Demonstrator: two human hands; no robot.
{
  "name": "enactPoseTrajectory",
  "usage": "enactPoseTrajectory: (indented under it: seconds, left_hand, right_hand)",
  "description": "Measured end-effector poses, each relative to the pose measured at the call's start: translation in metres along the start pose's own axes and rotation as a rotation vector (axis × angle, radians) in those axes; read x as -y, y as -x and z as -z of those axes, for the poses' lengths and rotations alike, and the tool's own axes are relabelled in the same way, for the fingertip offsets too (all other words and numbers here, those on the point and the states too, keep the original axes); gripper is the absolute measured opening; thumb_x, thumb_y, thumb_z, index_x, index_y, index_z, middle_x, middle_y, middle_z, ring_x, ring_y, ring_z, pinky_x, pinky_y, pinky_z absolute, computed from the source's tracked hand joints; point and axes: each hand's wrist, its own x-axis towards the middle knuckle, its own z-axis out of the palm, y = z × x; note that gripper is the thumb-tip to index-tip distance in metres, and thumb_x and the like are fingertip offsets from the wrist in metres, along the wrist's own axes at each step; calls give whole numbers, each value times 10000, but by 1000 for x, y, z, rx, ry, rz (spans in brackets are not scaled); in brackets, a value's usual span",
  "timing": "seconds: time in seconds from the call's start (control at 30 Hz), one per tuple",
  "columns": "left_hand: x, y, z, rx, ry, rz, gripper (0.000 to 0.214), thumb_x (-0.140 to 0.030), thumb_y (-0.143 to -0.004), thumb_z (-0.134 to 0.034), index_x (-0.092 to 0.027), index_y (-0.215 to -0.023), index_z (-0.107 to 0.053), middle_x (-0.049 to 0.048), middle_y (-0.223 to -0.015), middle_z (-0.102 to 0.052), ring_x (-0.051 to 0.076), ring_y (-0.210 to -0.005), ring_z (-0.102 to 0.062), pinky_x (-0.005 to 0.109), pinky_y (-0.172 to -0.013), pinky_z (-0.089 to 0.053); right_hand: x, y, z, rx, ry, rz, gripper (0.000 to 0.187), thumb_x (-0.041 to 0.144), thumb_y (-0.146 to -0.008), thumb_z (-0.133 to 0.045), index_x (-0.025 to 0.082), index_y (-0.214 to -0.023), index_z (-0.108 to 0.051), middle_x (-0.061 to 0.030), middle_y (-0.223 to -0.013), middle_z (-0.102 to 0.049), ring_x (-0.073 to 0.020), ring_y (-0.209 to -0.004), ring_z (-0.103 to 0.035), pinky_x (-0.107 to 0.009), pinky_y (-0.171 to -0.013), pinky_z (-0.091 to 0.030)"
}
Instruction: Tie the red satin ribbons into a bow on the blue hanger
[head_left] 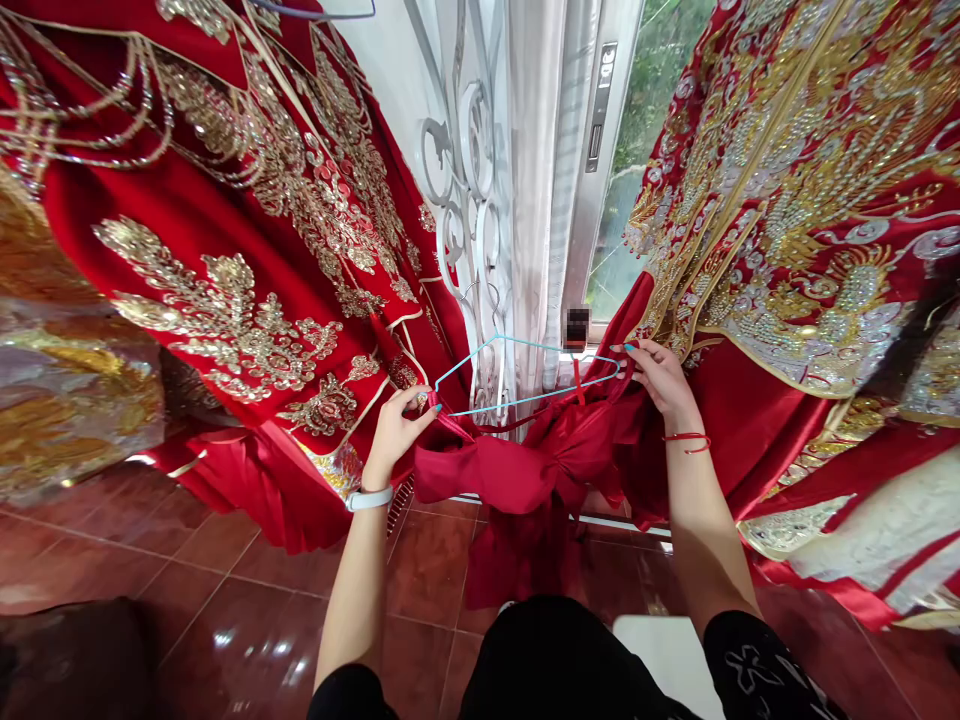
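A light blue wire hanger (525, 375) hangs in front of a white scrolled window grille (465, 200). My left hand (397, 430) pinches the hanger's left end together with a strap of a plain red satin garment (525, 470). My right hand (656, 378) grips the hanger's right end and the red cloth there. The satin garment droops below the hanger, gathered in a knot-like bunch. A white band is on my left wrist, a red cord on my right.
A red robe with gold embroidery (247, 260) hangs at the left, another heavily beaded one (795, 200) at the right. A white curtain (536, 180) and window frame stand between them. The floor is reddish-brown tile (247, 600).
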Motion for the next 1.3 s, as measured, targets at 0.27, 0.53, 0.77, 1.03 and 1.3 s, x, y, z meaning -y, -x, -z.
enactPoseTrajectory:
  seconds: [0.27,0.53,0.77,1.03,1.3]
  left_hand:
    - [-1,0,-4,5,13,1,344,-401,-801,-686,-205,-1080,-733,47,-913,-692,193,-783,-578,350,-815,-515]
    - [5,0,-9,3,16,0,373,-417,-812,-680,-193,-1106,-727,68,-953,-706,205,-828,-613,370,-867,-517]
    - [-1,0,-6,-20,-38,-15,311,-394,-805,-671,-210,-1052,-717,30,-846,-666,192,-760,-560,331,-785,-487]
    - [0,0,-8,-47,-41,-2,330,-402,-803,-662,-199,-1058,-713,31,-848,-639,186,-748,-549,318,-762,-473]
    - [4,2,-9,-42,-85,-5,340,-405,-828,-667,-201,-1097,-711,27,-853,-651,185,-756,-563,318,-772,-495]
  right_hand:
    - [10,3,-21,144,-8,11,236,398,-700,-779,214,-827,-702,-50,-927,-798,-147,-632,-696,-271,-559,-614]
    - [-2,-5,-38,215,47,56,356,400,-557,-898,185,-820,-792,-47,-780,-783,-248,-744,-761,-352,-612,-648]
    - [-8,-16,-50,223,256,116,280,316,-576,-807,178,-815,-760,-20,-658,-709,-165,-512,-619,-257,-412,-493]
    - [-17,-14,-55,222,470,309,251,360,-678,-661,195,-867,-659,30,-651,-565,-133,-552,-495,-266,-553,-405]
    - [-14,-11,-49,262,768,493,178,246,-772,-568,207,-937,-620,15,-699,-534,-157,-597,-485,-284,-628,-388]
